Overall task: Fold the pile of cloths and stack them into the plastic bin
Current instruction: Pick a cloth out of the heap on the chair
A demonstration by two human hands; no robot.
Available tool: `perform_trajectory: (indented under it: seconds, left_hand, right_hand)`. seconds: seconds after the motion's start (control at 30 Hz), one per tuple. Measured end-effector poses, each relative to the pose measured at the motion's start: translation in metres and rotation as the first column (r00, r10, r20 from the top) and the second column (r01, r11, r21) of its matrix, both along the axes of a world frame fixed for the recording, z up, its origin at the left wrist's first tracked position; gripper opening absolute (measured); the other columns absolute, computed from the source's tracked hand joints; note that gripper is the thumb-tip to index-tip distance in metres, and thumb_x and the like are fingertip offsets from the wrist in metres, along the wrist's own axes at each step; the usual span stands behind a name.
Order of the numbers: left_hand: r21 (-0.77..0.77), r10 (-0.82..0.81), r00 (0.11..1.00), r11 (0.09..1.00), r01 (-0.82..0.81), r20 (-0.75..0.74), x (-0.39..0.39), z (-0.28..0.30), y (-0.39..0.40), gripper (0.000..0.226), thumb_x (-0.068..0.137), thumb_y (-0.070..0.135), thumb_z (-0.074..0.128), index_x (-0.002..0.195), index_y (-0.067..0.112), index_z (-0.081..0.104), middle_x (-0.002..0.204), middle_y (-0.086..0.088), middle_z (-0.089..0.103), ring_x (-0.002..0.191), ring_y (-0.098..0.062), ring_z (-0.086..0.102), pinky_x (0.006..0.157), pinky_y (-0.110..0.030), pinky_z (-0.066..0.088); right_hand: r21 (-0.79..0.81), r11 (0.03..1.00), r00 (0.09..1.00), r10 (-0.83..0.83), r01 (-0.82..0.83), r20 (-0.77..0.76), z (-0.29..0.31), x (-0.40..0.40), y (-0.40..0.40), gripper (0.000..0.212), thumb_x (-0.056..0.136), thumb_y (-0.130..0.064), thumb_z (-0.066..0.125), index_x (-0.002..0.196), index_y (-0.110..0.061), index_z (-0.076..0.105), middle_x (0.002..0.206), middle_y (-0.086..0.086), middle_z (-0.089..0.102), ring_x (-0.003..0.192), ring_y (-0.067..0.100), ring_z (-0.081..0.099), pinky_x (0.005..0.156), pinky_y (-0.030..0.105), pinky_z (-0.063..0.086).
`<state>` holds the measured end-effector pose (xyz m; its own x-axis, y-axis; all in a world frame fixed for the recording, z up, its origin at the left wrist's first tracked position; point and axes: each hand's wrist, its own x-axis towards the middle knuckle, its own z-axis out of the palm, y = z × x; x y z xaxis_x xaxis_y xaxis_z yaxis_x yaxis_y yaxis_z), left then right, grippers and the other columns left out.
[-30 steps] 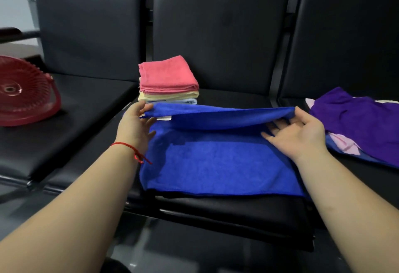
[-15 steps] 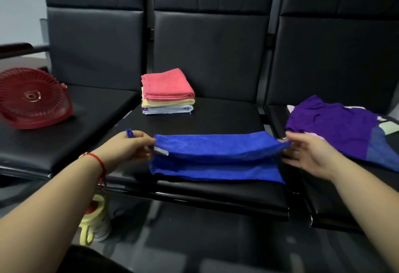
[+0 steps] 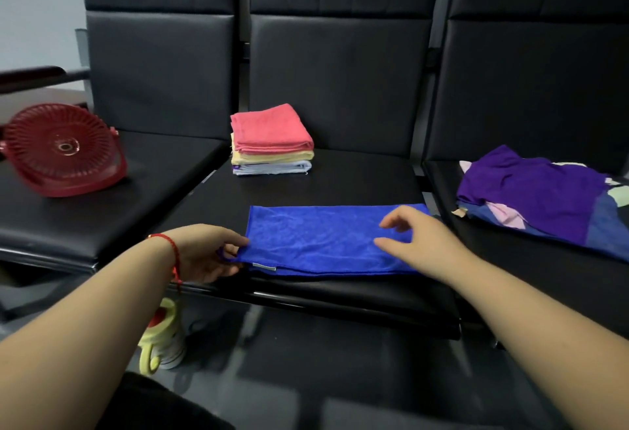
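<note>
With my left hand (image 3: 207,254) pinching the blue cloth (image 3: 320,239) at its corner and my right hand (image 3: 413,242) spread open on it, I judged the next fold needed squared edges.

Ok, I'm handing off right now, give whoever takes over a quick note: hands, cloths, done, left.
Left hand pinches the blue cloth's left end; right hand is open over its right part.
Blue cloth lies on the middle seat, folded into a long strip.
Done: a folded stack, pink on yellow on pale, sits at the back of that seat.
Left: finish folding the blue cloth, fold the loose pile on the right seat. The red basket sits on the left seat; nothing shows in it.
</note>
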<state>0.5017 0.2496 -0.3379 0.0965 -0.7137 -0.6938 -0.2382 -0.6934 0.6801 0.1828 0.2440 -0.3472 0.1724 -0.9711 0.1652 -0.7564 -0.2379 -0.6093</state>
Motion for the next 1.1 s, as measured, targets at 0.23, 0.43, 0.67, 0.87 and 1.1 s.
perform_trajectory:
  seconds: [0.23, 0.43, 0.67, 0.87, 1.1]
  left_hand:
    - [-0.156, 0.028, 0.997, 0.988, -0.016, 0.077, -0.019, -0.005, -0.001, 0.018, 0.084, 0.024, 0.067, 0.078, 0.013, 0.054, 0.059, -0.002, 0.054, 0.036, -0.008, 0.050, 0.038, -0.014, 0.037]
    - [-0.268, 0.071, 0.982, 0.956, -0.118, -0.178, -0.028, -0.003, 0.000, 0.005, 0.087, 0.006, 0.058, 0.084, 0.009, 0.059, 0.076, -0.009, 0.062, 0.056, -0.015, 0.062, 0.053, -0.025, 0.055]
    - [-0.148, -0.210, 0.832, 0.933, 0.327, 0.513, -0.004, -0.002, 0.005, 0.024, 0.080, 0.025, 0.074, 0.072, 0.014, 0.054, 0.059, -0.004, 0.052, 0.049, -0.014, 0.048, 0.042, -0.020, 0.042]
    - [-0.379, 0.077, 0.653, 0.862, 0.336, 0.754, -0.010, 0.008, 0.004, 0.015, 0.077, 0.031, 0.064, 0.084, 0.020, 0.058, 0.103, -0.006, 0.064, 0.100, -0.025, 0.058, 0.087, -0.034, 0.049]
    - [-0.504, 0.012, 0.671, 0.670, 0.545, 0.741, -0.081, -0.002, -0.022, 0.039, 0.088, 0.020, 0.051, 0.128, 0.016, 0.053, 0.137, -0.004, 0.048, 0.132, -0.022, 0.038, 0.108, -0.031, 0.031]
  right_hand:
    - [0.042, 0.934, 0.928, 0.358, -0.355, -0.104, -0.006, 0.079, 0.012, 0.044, 0.082, -0.041, 0.069, 0.123, -0.034, 0.054, 0.128, -0.023, 0.053, 0.121, -0.002, 0.046, 0.101, 0.024, 0.040]
    - [0.122, 0.907, 0.868, 0.421, -0.403, -0.263, -0.018, 0.097, 0.007, 0.063, 0.084, -0.043, 0.066, 0.141, -0.033, 0.041, 0.151, -0.015, 0.032, 0.140, 0.003, 0.025, 0.108, 0.020, 0.024]
    - [0.212, 0.901, 0.876, 0.423, -0.379, -0.232, -0.016, 0.086, 0.007, 0.062, 0.084, -0.055, 0.060, 0.140, -0.038, 0.040, 0.155, -0.019, 0.023, 0.142, -0.001, 0.018, 0.113, 0.023, 0.020]
    - [0.185, 0.962, 0.954, 0.233, -0.198, -0.189, -0.008, 0.053, 0.004, 0.050, 0.089, -0.052, 0.055, 0.135, -0.033, 0.047, 0.145, -0.017, 0.039, 0.133, 0.000, 0.036, 0.103, 0.019, 0.031]
    - [0.131, 0.979, 0.968, 0.178, -0.156, -0.178, -0.007, 0.073, -0.012, 0.043, 0.099, -0.027, 0.045, 0.141, -0.023, 0.043, 0.149, -0.005, 0.038, 0.135, 0.012, 0.037, 0.107, 0.024, 0.028]
